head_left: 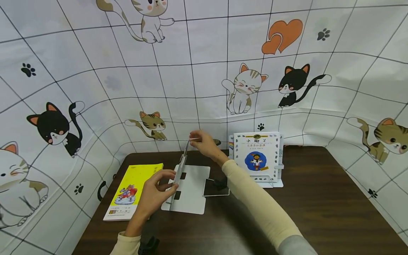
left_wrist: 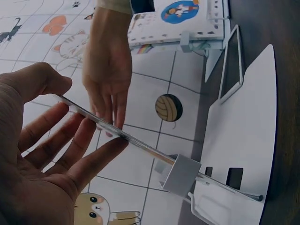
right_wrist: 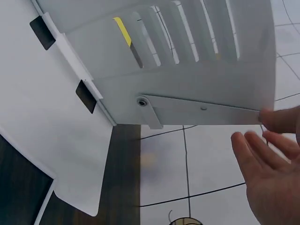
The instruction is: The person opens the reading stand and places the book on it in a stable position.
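Observation:
A light-grey metal book stand (head_left: 194,187) lies with its flat base on the table, its slotted panel (right_wrist: 197,89) raised upright from the hinge. My left hand (head_left: 156,191) pinches the panel's near edge, thumb on one face and fingers spread along the other, as the left wrist view shows. At the panel's far upper corner, my right hand (head_left: 205,145) holds the edge between thumb and fingers. A narrow support arm (right_wrist: 201,110) lies along the panel near that edge. In the left wrist view, a small grey clip (left_wrist: 180,176) sits low on the panel.
A yellow book (head_left: 137,187) lies flat left of the stand. To the right, a second stand props up a white picture book (head_left: 256,156). Beside the base a wire frame (head_left: 216,193) rests on the dark table (head_left: 312,198). A cat-print curtain (head_left: 207,81) hangs behind.

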Tool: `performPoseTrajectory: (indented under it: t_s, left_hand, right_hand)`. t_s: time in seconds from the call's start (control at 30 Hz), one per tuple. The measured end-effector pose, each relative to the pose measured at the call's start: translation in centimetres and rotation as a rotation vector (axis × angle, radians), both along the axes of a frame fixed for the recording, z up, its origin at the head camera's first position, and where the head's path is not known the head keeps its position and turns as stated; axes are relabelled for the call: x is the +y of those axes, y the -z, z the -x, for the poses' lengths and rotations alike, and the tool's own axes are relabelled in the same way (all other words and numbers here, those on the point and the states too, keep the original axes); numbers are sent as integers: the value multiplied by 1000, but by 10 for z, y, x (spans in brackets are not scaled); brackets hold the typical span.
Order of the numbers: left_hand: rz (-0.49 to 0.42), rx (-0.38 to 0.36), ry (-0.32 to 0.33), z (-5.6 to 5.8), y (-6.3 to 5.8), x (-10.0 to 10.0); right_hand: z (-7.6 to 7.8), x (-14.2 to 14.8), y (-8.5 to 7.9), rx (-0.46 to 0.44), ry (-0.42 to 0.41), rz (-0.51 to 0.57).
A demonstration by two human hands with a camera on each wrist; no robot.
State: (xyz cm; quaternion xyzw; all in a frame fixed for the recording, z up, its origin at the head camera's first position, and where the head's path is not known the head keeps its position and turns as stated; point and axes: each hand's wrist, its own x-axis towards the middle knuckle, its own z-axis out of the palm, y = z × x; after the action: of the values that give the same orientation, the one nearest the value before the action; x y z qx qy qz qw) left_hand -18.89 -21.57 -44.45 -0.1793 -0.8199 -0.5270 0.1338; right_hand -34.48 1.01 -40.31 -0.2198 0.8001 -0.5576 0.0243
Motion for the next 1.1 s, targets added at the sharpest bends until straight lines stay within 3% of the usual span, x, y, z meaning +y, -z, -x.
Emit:
performPoseTrajectory:
  t_s: [0.17, 0.37, 0.5, 0.63, 0.83, 1.1]
  left_hand:
    - [-13, -32, -2, 0, 1, -1]
    - [-6, -59, -36, 0, 1, -6]
    - [56, -52, -93, 2, 1, -12]
    - [92, -32, -143, 5, 1, -18]
    - [47, -70, -184, 16, 1, -25]
    - [-28, -145, -261, 37, 2, -35]
  right_hand:
    - [1, 0, 6, -16, -74, 55]
    - [6, -1, 13, 12, 30, 85]
    - [7, 2, 16, 35, 94, 80]
    - [6, 7, 17, 89, 169, 28]
    - [4, 15, 18, 191, 239, -73]
    - [-1, 30, 18, 294, 289, -177]
